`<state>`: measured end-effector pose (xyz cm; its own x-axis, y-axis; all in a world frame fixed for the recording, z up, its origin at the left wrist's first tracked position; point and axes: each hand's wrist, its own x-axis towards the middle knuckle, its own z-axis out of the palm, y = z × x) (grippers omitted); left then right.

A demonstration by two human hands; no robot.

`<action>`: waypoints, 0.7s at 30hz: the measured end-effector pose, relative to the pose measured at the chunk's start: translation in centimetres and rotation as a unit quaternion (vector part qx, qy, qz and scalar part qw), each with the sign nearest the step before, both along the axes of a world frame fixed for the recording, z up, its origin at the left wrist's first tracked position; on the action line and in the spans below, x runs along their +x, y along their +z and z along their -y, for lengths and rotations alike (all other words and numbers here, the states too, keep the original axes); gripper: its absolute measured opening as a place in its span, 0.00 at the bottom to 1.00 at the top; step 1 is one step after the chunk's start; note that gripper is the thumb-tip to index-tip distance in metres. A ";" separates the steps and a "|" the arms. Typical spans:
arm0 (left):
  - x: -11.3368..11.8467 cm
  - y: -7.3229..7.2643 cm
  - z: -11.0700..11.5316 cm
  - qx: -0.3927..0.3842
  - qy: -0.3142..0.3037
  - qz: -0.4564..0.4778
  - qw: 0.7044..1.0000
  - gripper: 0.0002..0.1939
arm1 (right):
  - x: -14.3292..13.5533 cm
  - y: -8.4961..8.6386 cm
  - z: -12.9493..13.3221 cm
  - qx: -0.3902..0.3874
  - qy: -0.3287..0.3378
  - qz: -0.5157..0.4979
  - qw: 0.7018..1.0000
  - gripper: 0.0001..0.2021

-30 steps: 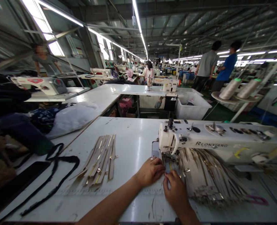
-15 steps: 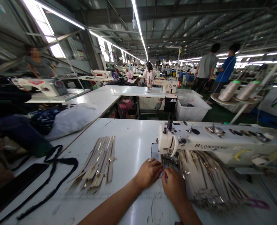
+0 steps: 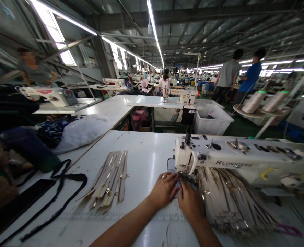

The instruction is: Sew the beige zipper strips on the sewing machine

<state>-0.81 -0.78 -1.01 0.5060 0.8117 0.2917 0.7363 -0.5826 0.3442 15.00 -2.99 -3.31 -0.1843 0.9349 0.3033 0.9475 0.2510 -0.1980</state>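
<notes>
My left hand point(image 3: 164, 188) is at the needle end of a white sewing machine point(image 3: 234, 154), its fingers bent and pressed down by the presser foot. Right beside it, my right hand point(image 3: 191, 202) is closed, thumb and forefinger pinched close to the left fingertips. Whatever lies between the fingers is hidden. To the left, a small fan of beige zippers point(image 3: 112, 178) with gold teeth and metal pulls rests on the white table point(image 3: 141, 147). A thick bundle of similar beige zippers point(image 3: 226, 202) lies right of my right hand, partly under the machine arm.
Black cord point(image 3: 82, 181) lies looped at left, near a white plastic bag point(image 3: 83, 132). Two thread cones point(image 3: 255, 102) stand at right. Behind the machine is a white bin point(image 3: 213, 120). Several people are farther off, one behind another sewing machine point(image 3: 49, 96) at left.
The view has shifted slightly. My hands stay together at the needle, with the left fingers a little more spread. The person at far left has moved their arms.
</notes>
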 end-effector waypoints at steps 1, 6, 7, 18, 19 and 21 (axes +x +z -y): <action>0.0 0.0 0.0 -0.002 0.002 -0.002 1.000 0.23 | 0.0 -0.1 0.0 0.009 0.004 0.002 1.000 0.18; -0.2 0.1 -0.3 -0.004 0.005 -0.008 1.000 0.26 | 0.1 -0.7 0.1 0.055 0.010 -0.008 0.998 0.17; -0.3 0.1 -0.4 -0.005 0.005 -0.009 1.000 0.26 | 0.1 -0.8 0.2 0.059 0.009 -0.008 0.998 0.16; -0.6 0.5 -0.5 -0.016 0.007 -0.021 1.000 0.27 | 0.1 -1.3 0.5 0.097 0.032 -0.044 0.994 0.15; -0.6 0.5 -0.5 -0.017 0.007 -0.019 1.000 0.27 | 0.1 -1.5 0.5 0.106 0.038 -0.054 0.992 0.15; -0.6 0.5 -0.4 -0.019 0.007 -0.016 1.000 0.26 | 0.1 -2.0 0.3 0.133 0.052 -0.075 0.987 0.15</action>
<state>-1.42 -0.38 -0.47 0.5032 0.8290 0.2439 0.7550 -0.5591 0.3426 15.12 -3.25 -5.35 -0.2091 0.7973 0.5662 0.8786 0.4074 -0.2491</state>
